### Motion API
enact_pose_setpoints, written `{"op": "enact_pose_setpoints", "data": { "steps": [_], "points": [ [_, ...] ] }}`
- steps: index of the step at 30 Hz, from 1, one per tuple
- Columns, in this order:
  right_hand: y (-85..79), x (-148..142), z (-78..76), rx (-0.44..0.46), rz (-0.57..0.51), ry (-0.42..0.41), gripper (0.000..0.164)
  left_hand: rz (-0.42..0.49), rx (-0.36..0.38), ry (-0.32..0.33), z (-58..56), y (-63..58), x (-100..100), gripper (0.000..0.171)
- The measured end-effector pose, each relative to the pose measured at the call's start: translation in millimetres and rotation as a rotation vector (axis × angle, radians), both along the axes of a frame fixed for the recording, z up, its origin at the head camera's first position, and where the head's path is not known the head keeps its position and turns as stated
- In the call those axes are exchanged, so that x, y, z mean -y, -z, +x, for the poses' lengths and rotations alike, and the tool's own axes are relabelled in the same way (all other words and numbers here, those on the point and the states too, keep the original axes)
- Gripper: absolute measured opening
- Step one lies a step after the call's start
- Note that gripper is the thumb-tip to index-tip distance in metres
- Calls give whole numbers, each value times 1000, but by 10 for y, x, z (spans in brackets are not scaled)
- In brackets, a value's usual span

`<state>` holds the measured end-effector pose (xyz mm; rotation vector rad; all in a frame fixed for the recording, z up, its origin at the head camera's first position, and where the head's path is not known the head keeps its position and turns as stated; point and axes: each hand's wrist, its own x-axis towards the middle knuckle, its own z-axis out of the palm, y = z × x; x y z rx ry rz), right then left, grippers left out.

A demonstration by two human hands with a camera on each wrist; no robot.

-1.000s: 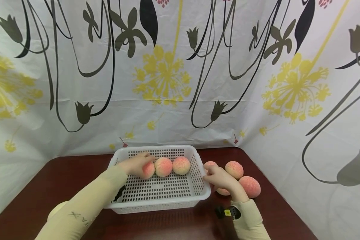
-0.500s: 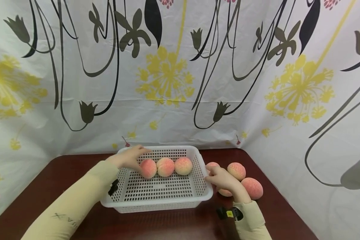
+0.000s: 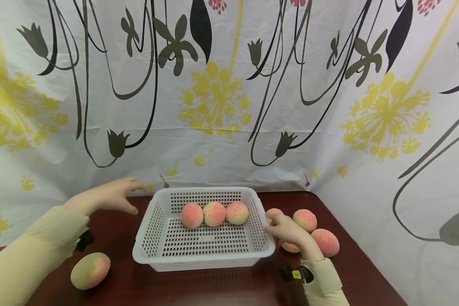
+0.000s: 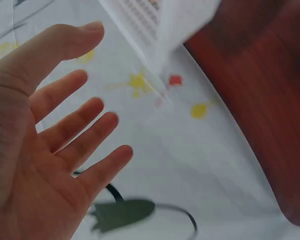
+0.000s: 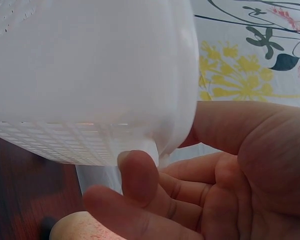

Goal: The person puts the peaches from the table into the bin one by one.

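A person's left hand, which a second ago was on the leftmost peach in a white plastic basket, has drawn back past the basket's left end and is now in the air, fingers spread, holding nothing. That peach lies where it was let go, beside the middle peach and the right-hand peach, in a row along the back of the basket; my judgement is that it is settled and the left hand is done with it. The right hand grips the right end of the basket at its rim, as it did before, with thumb and fingers on either side, which probably keeps the basket steady. The basket sits on a dark red table, its perforated floor showing in front of the row. Outside it, a lone peach, greener on one side, lies to the left, close by the left sleeve. To the right is a cluster of at least four peaches; the right hand and forearm partly cover two of them, and the basket's raised wall stands between cluster and row. Behind everything hangs a white flower-patterned cloth
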<state>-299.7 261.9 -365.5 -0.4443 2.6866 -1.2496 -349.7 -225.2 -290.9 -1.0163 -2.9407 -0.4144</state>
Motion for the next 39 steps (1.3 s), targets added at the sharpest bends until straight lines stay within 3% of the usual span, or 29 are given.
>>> {"op": "enact_pose_setpoints", "data": {
  "steps": [4, 11, 18, 25, 29, 39],
  "points": [
    [10, -9, 4, 6, -10, -32, 34, -16, -28, 31, 190, 82, 315, 47],
    [6, -15, -6, -2, -4, -39, 33, -12, -43, 63, 500, 391, 723, 46],
    [-8, -11, -12, 4, 1, -25, 37, 9, 31, 60, 769, 730, 990, 56],
    [-5, -11, -19, 7, 13, -9, 45, 101, -31, 105, 878, 986, 1070, 67],
    [0, -11, -16, 12, 5, 0, 43, 134, -36, 88, 908, 1086, 1055, 67],
    [-20, -14, -12, 9, 7, -9, 53, 156, -39, 59, 926, 1187, 1015, 68]
  ]
}}
